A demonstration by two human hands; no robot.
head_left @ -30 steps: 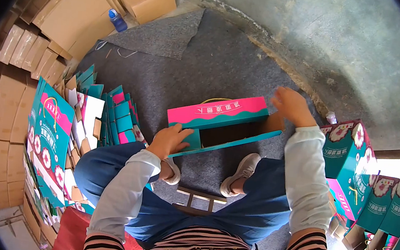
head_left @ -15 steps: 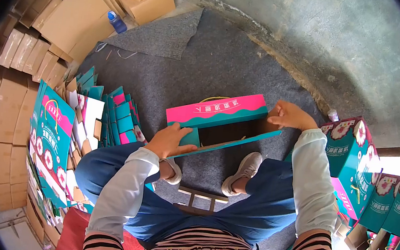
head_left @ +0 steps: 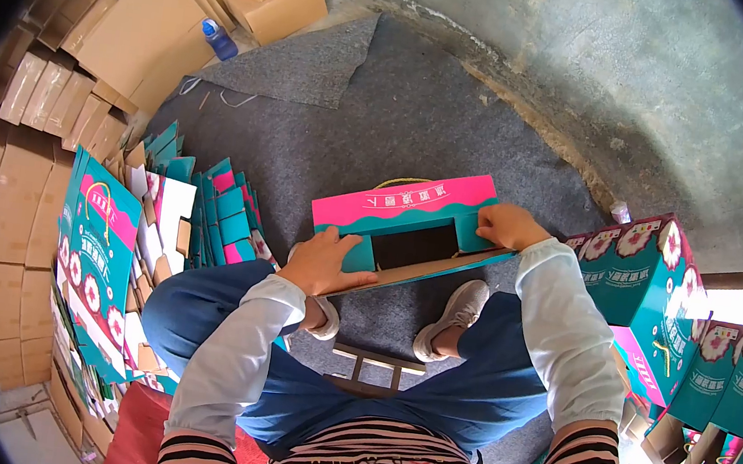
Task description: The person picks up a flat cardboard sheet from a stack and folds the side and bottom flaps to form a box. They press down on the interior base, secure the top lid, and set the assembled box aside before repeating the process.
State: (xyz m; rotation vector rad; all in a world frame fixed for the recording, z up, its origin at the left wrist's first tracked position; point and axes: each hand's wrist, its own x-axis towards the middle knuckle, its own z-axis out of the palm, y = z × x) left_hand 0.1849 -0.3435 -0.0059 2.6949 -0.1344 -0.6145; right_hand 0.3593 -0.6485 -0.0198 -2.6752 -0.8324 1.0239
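Observation:
Between my knees is a pink and teal cardboard gift box [head_left: 413, 193], its top open and its inside dark. A gold cord handle [head_left: 403, 182] shows behind its far pink panel. My left hand [head_left: 324, 261] grips the left end, fingers over the folded-in teal end flap [head_left: 358, 252] and thumb along the near flap. At the right end, my right hand [head_left: 511, 227] is closed on the box, its fingertips on the other teal end flap [head_left: 474, 231], which is folded inward. The near long flap [head_left: 426, 272] leans out toward me, brown along its inner side.
Flattened teal and pink cartons [head_left: 97, 265] are stacked at my left. Formed gift boxes [head_left: 651, 273] stand at my right beside the concrete wall [head_left: 608, 85]. Brown cartons [head_left: 17, 210] are piled along the left, with a blue bottle [head_left: 219, 40] near them. A small wooden stool [head_left: 364, 373] is below me.
My right hand has moved left and inward, and the right end flap now lies folded over the opening. The near flap shows more of its brown inner side. My left hand stays on its end.

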